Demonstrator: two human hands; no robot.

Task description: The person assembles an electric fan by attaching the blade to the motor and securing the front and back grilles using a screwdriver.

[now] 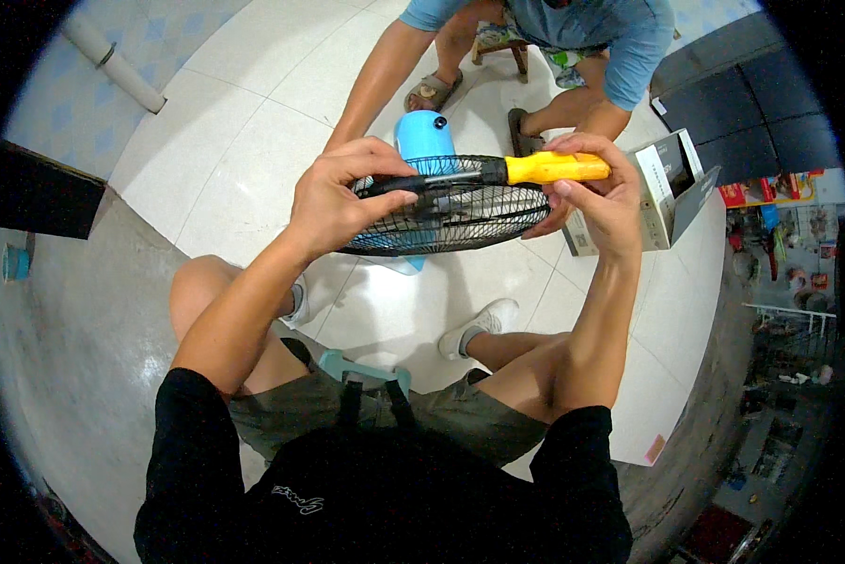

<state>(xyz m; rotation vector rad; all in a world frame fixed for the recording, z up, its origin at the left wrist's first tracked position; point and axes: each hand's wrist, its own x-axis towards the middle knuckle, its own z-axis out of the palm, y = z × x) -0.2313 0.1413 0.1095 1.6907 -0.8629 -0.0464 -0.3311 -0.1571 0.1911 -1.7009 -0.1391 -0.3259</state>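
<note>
In front of me a screwdriver point(559, 168) with a yellow handle and black collar lies level above the rim of a fan. My right hand point(612, 193) holds its handle, thumb below and fingers above. The thumb and fingers of my left hand point(338, 193) pinch the dark far end of the shaft; whether that dark part is a separate piece I cannot tell. Just beneath is the fan's black wire grille point(469, 235), seen edge-on, with a light blue motor housing point(422, 136) behind it. A co-worker's fingers point(544, 224) touch the grille's right side.
Across from me a person in a blue shirt point(582, 38) sits with both arms reaching to the fan. An opened carton point(665, 202) stands at right on the tiles. Dark panels point(751, 103) and cluttered goods point(789, 254) lie beyond. A pipe point(121, 75) runs along the left wall.
</note>
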